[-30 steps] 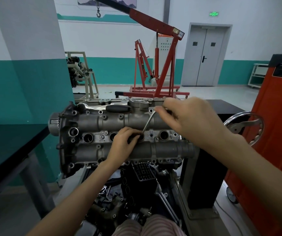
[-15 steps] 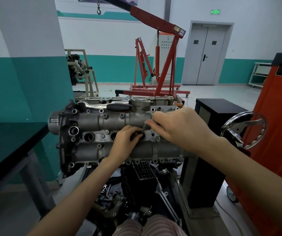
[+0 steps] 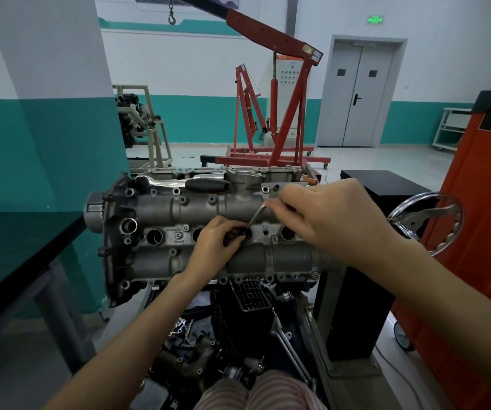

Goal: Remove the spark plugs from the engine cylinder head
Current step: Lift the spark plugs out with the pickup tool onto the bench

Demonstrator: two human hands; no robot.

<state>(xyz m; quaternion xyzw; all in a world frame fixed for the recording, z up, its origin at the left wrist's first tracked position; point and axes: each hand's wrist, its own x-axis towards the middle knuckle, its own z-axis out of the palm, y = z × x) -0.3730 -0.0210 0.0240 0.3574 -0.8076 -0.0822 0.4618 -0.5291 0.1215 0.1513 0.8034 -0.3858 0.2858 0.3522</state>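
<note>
A person works over an engine cylinder head (image 3: 208, 255) mounted on a stand in a workshop; the left hand (image 3: 213, 247) curls its fingers around a dark socket (image 3: 241, 233) seated at the third of four plug wells, while the right hand (image 3: 324, 214) pinches the upper end of a thin bent metal rod (image 3: 255, 216) that slopes down into that same well; both grips are thus closed on tools, none wide. The first well (image 3: 154, 236) stands open and dark, the second well (image 3: 198, 233) is partly hidden behind the left hand, and the fourth well (image 3: 287, 232) also gapes open; whether plugs remain deep inside them cannot be told. No removed spark plug shows anywhere in view; the work appears to be in mid-course, with the third well's plug being drawn or loosened and at least that one left to lift clear. A ratchet handle (image 3: 205, 184) lies along the head's far edge; a red engine hoist (image 3: 273, 108) stands behind.
</note>
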